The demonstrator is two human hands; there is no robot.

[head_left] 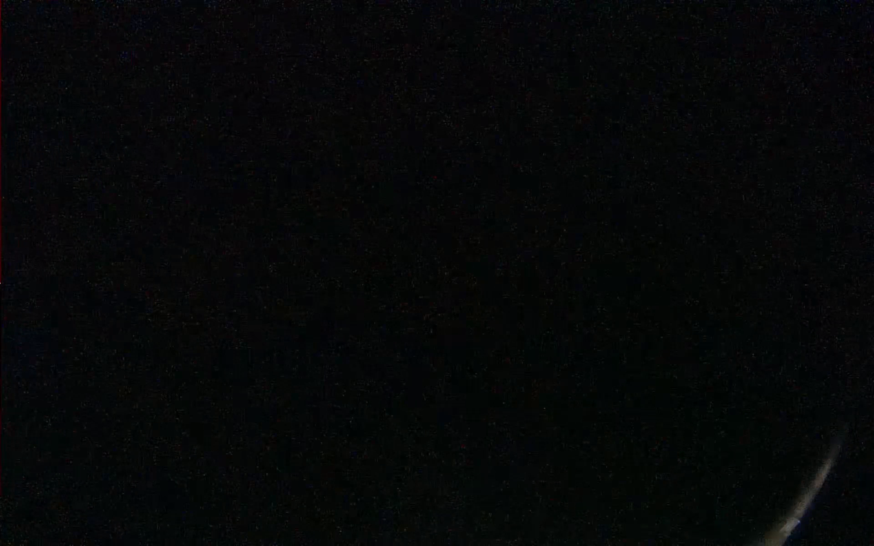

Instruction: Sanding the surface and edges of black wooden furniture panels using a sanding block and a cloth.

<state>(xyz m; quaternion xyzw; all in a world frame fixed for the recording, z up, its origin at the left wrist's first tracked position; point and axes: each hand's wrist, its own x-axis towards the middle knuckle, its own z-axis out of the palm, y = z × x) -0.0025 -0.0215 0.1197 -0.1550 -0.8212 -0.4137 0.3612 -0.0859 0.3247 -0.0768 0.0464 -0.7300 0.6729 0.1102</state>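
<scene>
Almost the whole head view is black, so neither my left hand nor my right hand can be seen. Only a thin, pale, curved streak (pixel 810 491) shows in the lower right corner. It is too dim and narrow for me to make out what it is. Whatever my hands hold or touch is hidden in the dark.
Nothing around me can be made out in the darkness, apart from a small brighter spot (pixel 790 525) low on the pale streak.
</scene>
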